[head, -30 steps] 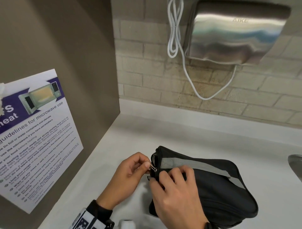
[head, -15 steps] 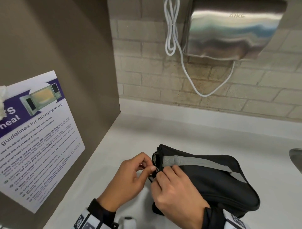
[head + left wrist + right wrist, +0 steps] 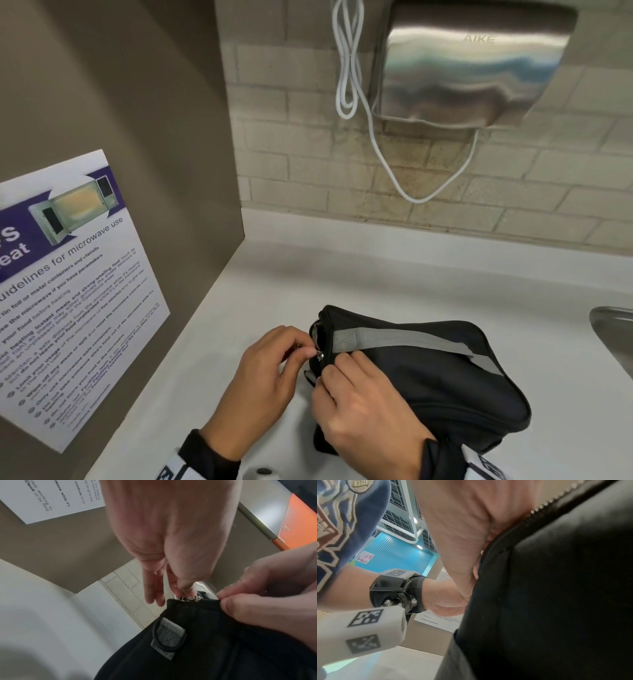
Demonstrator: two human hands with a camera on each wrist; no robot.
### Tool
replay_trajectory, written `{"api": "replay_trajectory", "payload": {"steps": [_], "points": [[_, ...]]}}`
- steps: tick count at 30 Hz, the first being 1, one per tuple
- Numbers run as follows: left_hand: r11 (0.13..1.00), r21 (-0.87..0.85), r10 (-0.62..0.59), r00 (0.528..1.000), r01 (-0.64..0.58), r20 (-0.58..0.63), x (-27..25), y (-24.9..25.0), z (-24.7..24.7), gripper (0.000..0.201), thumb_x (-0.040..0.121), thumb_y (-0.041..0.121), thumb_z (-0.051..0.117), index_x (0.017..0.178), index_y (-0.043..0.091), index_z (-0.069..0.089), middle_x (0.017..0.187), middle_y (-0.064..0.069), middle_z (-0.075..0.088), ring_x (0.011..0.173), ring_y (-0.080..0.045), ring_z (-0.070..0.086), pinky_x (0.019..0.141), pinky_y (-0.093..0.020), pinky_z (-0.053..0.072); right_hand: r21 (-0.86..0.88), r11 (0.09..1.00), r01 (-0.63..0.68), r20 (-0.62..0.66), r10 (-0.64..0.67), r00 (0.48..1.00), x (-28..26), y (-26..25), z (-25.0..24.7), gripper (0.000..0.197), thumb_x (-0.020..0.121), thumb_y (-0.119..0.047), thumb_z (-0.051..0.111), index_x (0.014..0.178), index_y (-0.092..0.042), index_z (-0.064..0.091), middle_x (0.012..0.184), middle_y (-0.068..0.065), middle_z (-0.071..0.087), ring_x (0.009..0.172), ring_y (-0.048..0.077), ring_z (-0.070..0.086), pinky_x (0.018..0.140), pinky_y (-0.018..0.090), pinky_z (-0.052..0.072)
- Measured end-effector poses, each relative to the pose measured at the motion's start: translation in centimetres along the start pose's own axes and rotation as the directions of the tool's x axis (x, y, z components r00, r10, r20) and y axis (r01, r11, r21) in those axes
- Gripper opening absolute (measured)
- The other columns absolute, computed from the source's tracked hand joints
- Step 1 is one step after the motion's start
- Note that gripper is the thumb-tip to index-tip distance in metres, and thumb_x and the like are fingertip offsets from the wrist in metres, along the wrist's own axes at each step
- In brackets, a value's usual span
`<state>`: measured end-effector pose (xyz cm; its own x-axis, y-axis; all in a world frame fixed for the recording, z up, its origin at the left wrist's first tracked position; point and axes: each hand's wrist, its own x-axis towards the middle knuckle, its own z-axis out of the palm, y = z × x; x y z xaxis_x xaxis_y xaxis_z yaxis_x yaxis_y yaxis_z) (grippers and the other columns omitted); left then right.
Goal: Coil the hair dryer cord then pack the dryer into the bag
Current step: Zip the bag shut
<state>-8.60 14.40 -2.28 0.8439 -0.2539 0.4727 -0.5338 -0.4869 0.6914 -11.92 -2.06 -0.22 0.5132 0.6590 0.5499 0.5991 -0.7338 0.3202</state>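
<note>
A black fabric bag (image 3: 445, 383) with a grey strap (image 3: 404, 341) lies on the white counter (image 3: 342, 281). At its left end my left hand (image 3: 270, 370) pinches the metal zipper pull (image 3: 320, 356) between thumb and forefinger; the left wrist view shows the zipper pull (image 3: 190, 598) under my left hand (image 3: 181, 588). My right hand (image 3: 363, 407) pinches the bag's fabric edge just right of the zipper. In the left wrist view my right hand (image 3: 254, 604) holds the black bag (image 3: 205, 649) by its rim. The right wrist view shows the bag (image 3: 556, 588) and its zipper teeth. The hair dryer and its cord are hidden.
A brown side panel (image 3: 144, 130) with a microwave guidelines poster (image 3: 68, 291) bounds the counter on the left. A steel hand dryer (image 3: 469, 65) with a looped white cable (image 3: 349, 68) hangs on the brick wall behind. A metal sink edge (image 3: 613, 329) shows at the right.
The left hand's pinch on the zipper pull has shifted slightly along the bag's left end. The right hand slid a little lower on the bag's edge. The bag stays in place.
</note>
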Motion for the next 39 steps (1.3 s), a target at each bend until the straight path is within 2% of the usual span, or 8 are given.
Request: {"api": "replay_trajectory", "payload": {"steps": [3,7,10,14,20,29,34,39], "points": [[0.999,-0.031,-0.043,0.999,0.043,0.008,-0.5,0.3,0.1,0.01,0.096,0.021,0.057,0.09,0.028,0.061,0.086,0.014,0.062,0.085,-0.013,0.064,0.07,-0.028,0.054,0.004,1.0,-0.004,-0.007,0.004,1.0,-0.1,-0.1,-0.1,0.02,0.066,-0.004,0.072,0.055,-0.01,0.057,0.054,0.005,0.051,0.05,0.024,0.046,0.055,0.034,0.036],[0.996,-0.043,-0.071,0.997,0.071,0.018,-0.9,0.9,-0.2,0.015,0.096,0.017,0.058,0.089,0.03,0.059,0.089,0.016,0.062,0.091,-0.011,0.064,0.074,-0.022,0.054,0.029,0.999,-0.043,-0.054,0.045,0.998,-0.4,-0.3,0.1,0.023,0.065,-0.003,0.075,0.054,-0.01,0.055,0.054,0.005,0.049,0.05,0.023,0.044,0.054,0.034,0.033],[0.999,0.038,-0.036,0.999,0.035,0.035,-0.7,1.6,-0.4,0.017,0.097,0.015,0.058,0.088,0.029,0.058,0.085,0.017,0.06,0.087,-0.006,0.061,0.074,-0.017,0.049,0.049,0.996,-0.068,-0.073,0.071,0.995,-0.6,-0.4,0.2,0.023,0.067,-0.001,0.076,0.056,-0.008,0.056,0.056,0.006,0.049,0.051,0.024,0.044,0.057,0.034,0.033],[0.997,0.071,-0.023,0.999,0.02,0.042,-1.2,2.7,0.1,0.012,0.096,0.018,0.052,0.087,0.025,0.056,0.083,0.017,0.056,0.082,-0.005,0.057,0.071,-0.019,0.046,0.089,0.989,-0.115,-0.086,0.123,0.989,-0.5,0.0,0.3,0.019,0.07,0.001,0.075,0.062,-0.005,0.059,0.059,0.008,0.05,0.054,0.024,0.043,0.06,0.034,0.031],[0.988,0.121,-0.09,0.993,0.099,-0.078,-2.0,2.5,0.9,0.015,0.095,0.016,0.059,0.087,0.028,0.055,0.083,0.02,0.056,0.082,-0.003,0.057,0.072,-0.015,0.044,0.11,0.988,-0.107,-0.1,0.118,0.988,-0.6,-0.1,0.3,0.025,0.069,0.002,0.075,0.056,-0.007,0.055,0.056,0.008,0.046,0.052,0.024,0.041,0.055,0.035,0.032],[0.98,0.039,-0.184,0.967,0.193,-0.179,-1.5,2.2,2.8,0.022,0.095,0.011,0.058,0.088,0.031,0.052,0.086,0.016,0.058,0.089,-0.002,0.056,0.071,-0.015,0.046,0.083,0.995,-0.064,-0.11,0.073,0.991,-1.1,-0.9,0.3,0.023,0.065,0.002,0.074,0.053,-0.007,0.057,0.053,0.008,0.048,0.05,0.024,0.045,0.053,0.034,0.039],[0.975,0.002,-0.218,0.953,0.223,-0.208,-0.9,1.7,2.8,0.019,0.096,0.013,0.059,0.087,0.029,0.056,0.084,0.015,0.063,0.088,-0.007,0.06,0.069,-0.02,0.05,0.085,0.993,-0.078,-0.139,0.089,0.986,-0.9,-1.2,0.3,0.024,0.071,0.004,0.064,0.051,-0.007,0.056,0.052,0.008,0.048,0.05,0.023,0.045,0.052,0.033,0.044],[0.952,-0.115,-0.3,0.932,0.282,-0.202,0.0,1.2,3.0,0.02,0.096,0.011,0.059,0.088,0.03,0.056,0.088,0.01,0.066,0.086,-0.003,0.066,0.068,-0.015,0.057,0.088,0.993,-0.082,-0.165,0.096,0.982,-0.7,-1.5,0.2,0.036,0.082,0.003,0.048,0.05,-0.008,0.057,0.051,0.008,0.051,0.051,0.023,0.046,0.052,0.031,0.044]]}}
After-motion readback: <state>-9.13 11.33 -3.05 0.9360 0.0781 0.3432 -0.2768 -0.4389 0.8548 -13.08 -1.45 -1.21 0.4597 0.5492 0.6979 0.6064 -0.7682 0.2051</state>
